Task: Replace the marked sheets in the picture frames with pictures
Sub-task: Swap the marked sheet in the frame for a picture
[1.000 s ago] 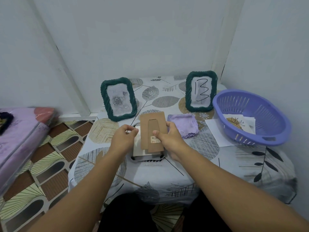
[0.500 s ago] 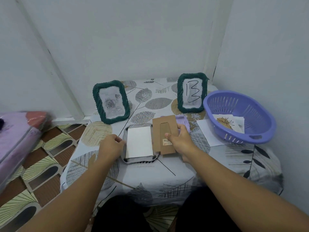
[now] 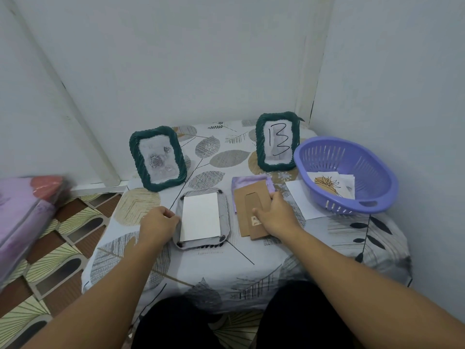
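Head view: left hand (image 3: 158, 224) grips face-down frame (image 3: 222, 197) to steady it; right hand (image 3: 275, 216) pinches backing board (image 3: 247, 197), setting aside, exposing sheet (image 3: 200, 220).

Both hands reach forward, left hand (image 3: 158, 226) curled, right hand (image 3: 276, 215) pressing palm-down

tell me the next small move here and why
Probably let go of the cardboard backing, which the right hand holds down on the purple cloth, then lift the white sheet out of the face-down frame that the left hand steadies. The sheet lies bare in the opened frame, and pictures wait in the basket.
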Action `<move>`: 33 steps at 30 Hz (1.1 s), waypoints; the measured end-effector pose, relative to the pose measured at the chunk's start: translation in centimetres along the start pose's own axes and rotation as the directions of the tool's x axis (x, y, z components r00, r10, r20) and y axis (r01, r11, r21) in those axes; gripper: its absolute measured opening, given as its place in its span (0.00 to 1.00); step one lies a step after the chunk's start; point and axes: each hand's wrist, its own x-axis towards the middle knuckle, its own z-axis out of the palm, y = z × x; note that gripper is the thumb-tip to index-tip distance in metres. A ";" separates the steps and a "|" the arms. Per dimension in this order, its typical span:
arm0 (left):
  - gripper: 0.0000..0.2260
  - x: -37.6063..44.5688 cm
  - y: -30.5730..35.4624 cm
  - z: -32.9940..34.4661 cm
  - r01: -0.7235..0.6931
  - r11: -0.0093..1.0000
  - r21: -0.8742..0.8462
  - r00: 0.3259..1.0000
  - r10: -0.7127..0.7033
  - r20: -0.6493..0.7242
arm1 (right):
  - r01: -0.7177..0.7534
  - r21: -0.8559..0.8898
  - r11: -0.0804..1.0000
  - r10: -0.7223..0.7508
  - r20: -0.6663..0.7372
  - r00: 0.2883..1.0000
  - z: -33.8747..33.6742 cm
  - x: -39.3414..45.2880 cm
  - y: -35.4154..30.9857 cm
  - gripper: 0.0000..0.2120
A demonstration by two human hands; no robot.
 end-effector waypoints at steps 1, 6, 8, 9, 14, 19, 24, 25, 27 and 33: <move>0.04 0.0 0.0 0.0 -0.001 1.000 0.000 1.000 0.001 0.001 | 0.000 -0.068 0.998 -0.001 -0.022 1.000 0.1 0.1 0.0 0.25; 0.04 -0.2 0.0 0.0 -0.019 1.000 0.002 1.000 0.019 -0.002 | -0.028 -0.232 0.972 0.014 -0.064 0.998 0.5 -0.1 0.2 0.32; 0.04 -0.2 0.1 0.0 -0.023 1.000 0.002 1.000 0.023 -0.001 | 0.000 -0.278 0.961 -0.025 -0.086 0.996 0.6 -0.2 0.0 0.31; 0.04 -0.2 0.1 0.0 -0.023 1.000 0.001 1.000 0.023 0.001 | 0.020 -0.300 0.954 -0.049 -0.090 0.995 0.6 -0.3 -0.2 0.30; 0.04 -0.3 0.3 0.0 -0.008 1.000 -0.008 1.000 0.008 0.009 | 0.206 -0.336 0.919 -0.245 -0.077 0.966 1.4 -0.8 -1.3 0.20; 0.04 -0.5 0.4 -0.1 0.004 1.000 -0.029 1.000 -0.004 0.002 | 0.373 -0.154 0.915 -0.374 0.026 0.927 3.3 -1.0 -2.8 0.05; 0.12 -0.9 0.4 -0.1 -0.023 0.996 -0.082 1.000 0.023 0.003 | 0.310 -0.084 0.947 -0.303 0.089 0.949 5.0 -0.9 -4.3 0.05; 0.14 -1.1 0.5 -0.1 -0.030 0.995 -0.094 0.999 0.031 0.008 | 0.287 -0.087 0.954 -0.278 0.104 0.955 5.2 -0.8 -4.6 0.06; 0.16 -1.3 0.7 0.0 -0.041 0.993 -0.109 0.999 0.043 0.012 | 0.247 -0.089 0.965 -0.235 0.124 0.964 5.6 -0.6 -5.0 0.09; 0.20 -1.9 1.2 -0.1 -0.058 0.997 -0.048 0.997 0.060 0.037 | 0.240 -0.197 0.950 -0.218 0.131 0.967 6.0 -0.6 -5.4 0.15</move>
